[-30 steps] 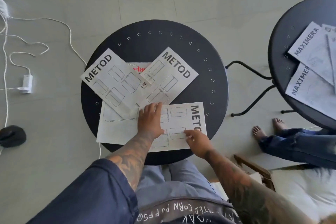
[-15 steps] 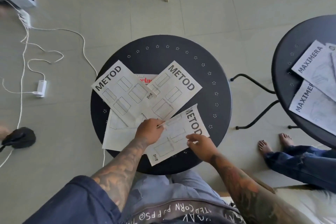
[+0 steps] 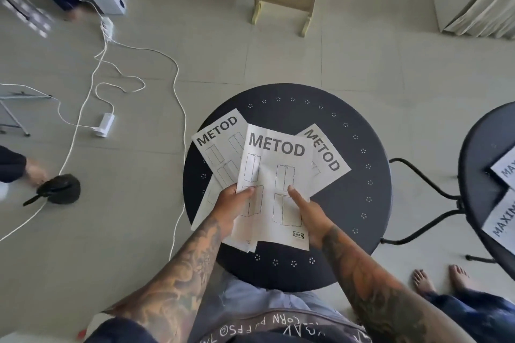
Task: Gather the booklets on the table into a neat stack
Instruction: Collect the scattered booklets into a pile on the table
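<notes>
Nearest booklet (image 3: 274, 189) now lifting off worktop (image 3: 348, 203), both hands' fingers (image 3: 296, 195) pinching its sides; loose inner pages risking slipping out.

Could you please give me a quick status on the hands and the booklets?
Left hand and right hand grip the middle white METOD booklet. Two more METOD booklets fanned beneath on round black table. No obstruction.

- Round table (image 3: 370, 203): three booklets, fanned.
- Middle booklet (image 3: 274, 181): uppermost, overlapping left booklet (image 3: 220, 145) and right booklet (image 3: 326, 161).
- Second table (image 3: 473, 175): right, apart.
</notes>
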